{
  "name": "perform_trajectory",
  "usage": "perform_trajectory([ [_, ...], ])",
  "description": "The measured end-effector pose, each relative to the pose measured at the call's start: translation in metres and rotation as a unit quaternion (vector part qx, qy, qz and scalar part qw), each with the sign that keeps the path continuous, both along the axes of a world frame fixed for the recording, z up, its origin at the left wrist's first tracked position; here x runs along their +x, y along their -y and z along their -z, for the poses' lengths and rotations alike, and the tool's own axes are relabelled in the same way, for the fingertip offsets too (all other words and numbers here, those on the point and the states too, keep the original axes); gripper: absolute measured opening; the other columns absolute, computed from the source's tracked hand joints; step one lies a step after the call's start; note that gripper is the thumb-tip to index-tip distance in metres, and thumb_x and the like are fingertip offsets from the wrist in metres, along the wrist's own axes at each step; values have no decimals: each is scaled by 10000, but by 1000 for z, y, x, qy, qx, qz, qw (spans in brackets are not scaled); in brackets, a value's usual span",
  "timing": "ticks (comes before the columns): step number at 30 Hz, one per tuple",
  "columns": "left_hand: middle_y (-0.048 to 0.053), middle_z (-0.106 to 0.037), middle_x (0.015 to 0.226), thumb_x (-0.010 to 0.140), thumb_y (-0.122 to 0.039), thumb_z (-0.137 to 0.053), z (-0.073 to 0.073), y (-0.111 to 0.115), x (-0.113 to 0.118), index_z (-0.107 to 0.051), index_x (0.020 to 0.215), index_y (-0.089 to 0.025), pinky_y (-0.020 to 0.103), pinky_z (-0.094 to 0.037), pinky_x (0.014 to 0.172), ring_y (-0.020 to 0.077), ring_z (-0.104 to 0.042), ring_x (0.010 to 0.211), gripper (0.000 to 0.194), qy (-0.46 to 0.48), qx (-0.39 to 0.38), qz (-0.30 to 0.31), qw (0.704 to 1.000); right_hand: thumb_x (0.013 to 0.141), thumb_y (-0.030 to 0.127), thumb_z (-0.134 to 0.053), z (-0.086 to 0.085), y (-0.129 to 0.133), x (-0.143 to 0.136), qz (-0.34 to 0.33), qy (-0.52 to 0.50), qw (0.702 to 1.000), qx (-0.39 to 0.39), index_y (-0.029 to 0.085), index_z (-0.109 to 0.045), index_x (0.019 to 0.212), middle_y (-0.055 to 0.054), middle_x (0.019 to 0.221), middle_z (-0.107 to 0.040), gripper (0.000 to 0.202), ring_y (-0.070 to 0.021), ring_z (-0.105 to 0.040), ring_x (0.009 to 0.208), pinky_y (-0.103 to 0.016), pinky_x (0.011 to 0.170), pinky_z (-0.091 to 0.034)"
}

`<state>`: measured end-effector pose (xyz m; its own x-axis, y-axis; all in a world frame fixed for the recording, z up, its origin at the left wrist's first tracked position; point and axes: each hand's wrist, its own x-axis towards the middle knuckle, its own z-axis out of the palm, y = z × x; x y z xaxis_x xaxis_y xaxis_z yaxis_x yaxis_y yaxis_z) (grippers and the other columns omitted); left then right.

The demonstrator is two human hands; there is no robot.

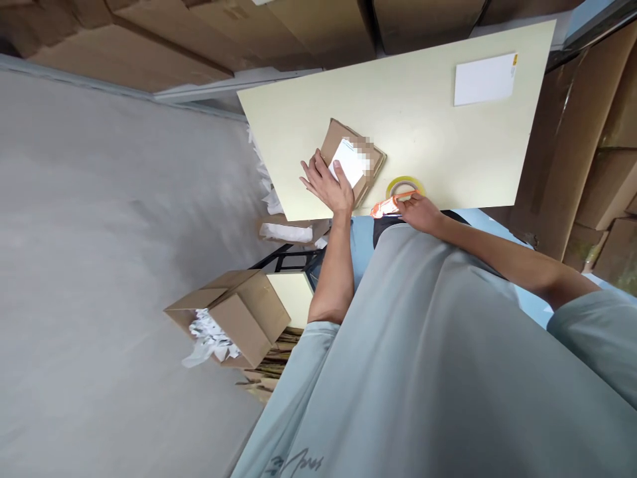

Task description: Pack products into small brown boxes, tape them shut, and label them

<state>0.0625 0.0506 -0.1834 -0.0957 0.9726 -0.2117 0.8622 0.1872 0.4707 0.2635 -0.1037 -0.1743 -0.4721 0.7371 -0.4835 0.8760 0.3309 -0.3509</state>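
A small brown cardboard box [365, 191] lies at an angle on the cream tabletop, with a white label [348, 164] on its upper face. My left hand [330, 184] rests on the near left part of the box, fingers spread and thumb over the label. At the table's near edge, my right hand [419, 212] is closed around an orange tape dispenser [385, 208]. A yellow-rimmed roll of tape [405, 180] shows just behind the dispenser's orange frame. Whether the roll sits inside the frame is hard to make out.
A flat white box [485, 80] lies at the far right of the table [423, 99]. Large cartons [318, 33] line the back, and more stacked cartons [597, 153] stand on the right. Below left is an open carton [249, 325] holding crumpled white paper [212, 335], over flattened cardboard [276, 358].
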Motion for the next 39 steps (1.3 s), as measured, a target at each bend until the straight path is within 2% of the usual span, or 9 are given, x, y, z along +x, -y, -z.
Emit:
perform_trajectory([
  [7, 128, -420, 1857, 1136, -684, -484, 6, 1, 0, -505, 1745, -273, 654, -85, 1485, 339, -79, 1832, 735, 23, -6, -7, 1000, 1128, 183, -435, 0, 17, 90, 50, 60, 997, 25, -36, -611, 1532, -248, 1156, -857, 492, -332, -791, 1062, -484, 1093, -454],
  [12, 118, -428, 1854, 1152, -674, -435, 6, 0, 0, -483, 1758, -278, 644, -74, 1487, 319, -80, 1834, 726, 8, 1, -1, 1000, 1242, 339, -155, 1, -41, 141, 110, 108, 988, 17, -113, -681, 1396, -318, 1165, -831, 710, -289, -788, 1114, -491, 1109, -443],
  [16, 136, -406, 1867, 1153, -661, -432, -1, 1, 2, -480, 1756, -264, 662, -58, 1483, 332, -86, 1833, 724, 15, -18, 6, 1000, 1248, 363, -27, 18, -108, 123, 158, 31, 986, 33, -80, -743, 1274, -301, 1146, -844, 842, -241, -766, 1183, -501, 1195, -403],
  [20, 140, -438, 1849, 1165, -545, -442, -10, -6, -7, -493, 1751, -239, 627, -29, 1489, 322, -156, 1825, 663, -20, -24, 47, 998, 1230, 269, -191, 34, -136, 105, 116, 42, 991, 41, -73, -684, 1372, -256, 1178, -846, 617, -264, -754, 1198, -540, 1222, -417],
  [24, 100, -402, 1875, 1148, -505, -523, -19, -24, -11, -558, 1706, -294, 662, 62, 1467, 330, -47, 1835, 597, -47, -39, 98, 993, 1143, 215, -437, 31, -122, 97, 21, 116, 991, 65, -29, -634, 1468, -213, 1215, -843, 452, -292, -784, 1109, -540, 1199, -468],
  [27, 66, -386, 1886, 1169, -490, -497, -24, -25, 3, -614, 1648, -279, 640, 114, 1463, 304, 31, 1837, 537, -48, -29, 153, 987, 1114, 130, -420, 18, -101, 68, -26, 127, 990, 60, -12, -626, 1481, -187, 1183, -850, 444, -277, -796, 1079, -502, 1184, -475],
  [30, 89, -391, 1884, 1197, -444, -422, -20, -5, 20, -565, 1670, -171, 580, 96, 1483, 274, -22, 1839, 565, -28, -27, 192, 981, 1096, 41, -351, 1, -79, 22, -42, 106, 993, 30, -38, -592, 1534, -196, 1164, -855, 507, -276, -817, 1045, -485, 1172, -466],
  [34, 129, -403, 1873, 1168, -583, -525, -8, 28, 18, -646, 1530, -153, 527, 60, 1489, 228, -86, 1833, 575, 126, -43, 144, 981, 1046, -11, -339, -11, -55, -23, -18, 46, 999, 2, -85, -518, 1616, -249, 1217, -838, 602, -314, -823, 1077, -500, 1132, -478],
  [39, 125, -514, 1804, 1092, -672, -660, -4, 38, 0, -734, 1331, -190, 481, 34, 1492, 235, -140, 1823, 543, 215, -69, 152, 962, 1053, 18, -327, -9, -29, -22, -19, 22, 1000, -7, -104, -572, 1538, -279, 1185, -832, 556, -323, -804, 1055, -507, 1147, -439],
])
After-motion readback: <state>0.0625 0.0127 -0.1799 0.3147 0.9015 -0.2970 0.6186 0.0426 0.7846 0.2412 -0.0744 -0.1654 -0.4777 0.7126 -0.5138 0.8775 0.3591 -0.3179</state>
